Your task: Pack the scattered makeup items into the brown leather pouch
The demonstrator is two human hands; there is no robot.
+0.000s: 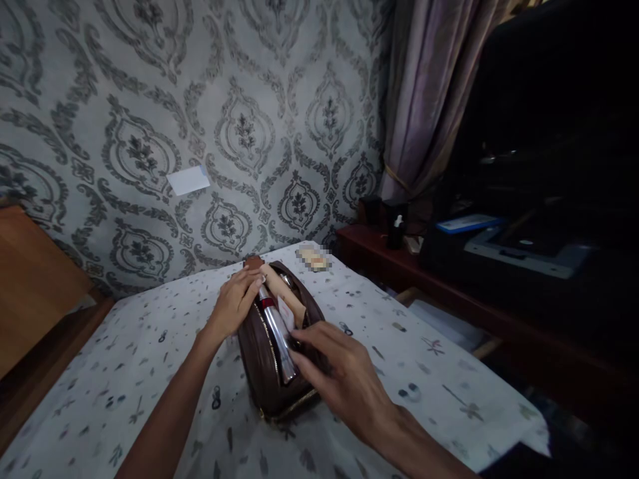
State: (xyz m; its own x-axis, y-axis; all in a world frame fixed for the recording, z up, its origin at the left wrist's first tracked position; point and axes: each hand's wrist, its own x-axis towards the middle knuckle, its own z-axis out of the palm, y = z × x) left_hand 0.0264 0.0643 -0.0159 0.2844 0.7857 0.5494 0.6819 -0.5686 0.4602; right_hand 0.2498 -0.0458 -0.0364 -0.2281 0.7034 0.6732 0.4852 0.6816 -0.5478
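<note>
A brown leather zip bag [259, 362] lies unzipped on the patterned white cloth, its gold zipper edges spread apart. Inside it show a shiny silver tube [276, 331] with a dark red band and a long beige item [283, 293]. My left hand [236, 298] grips the bag's far left rim, its fingers folded over the edge. At the near right of the opening, my right hand [337, 362] reaches in with thumb and fingers brought together beside the silver tube. What the fingertips hold there, if anything, is hidden.
The bag stands on a table with a white printed cloth [190, 346]. A small blurred beige object [314, 257] lies behind it. To the right are a dark red shelf [362, 243] and an open drawer [444, 319]; at left stands a wooden panel [40, 286].
</note>
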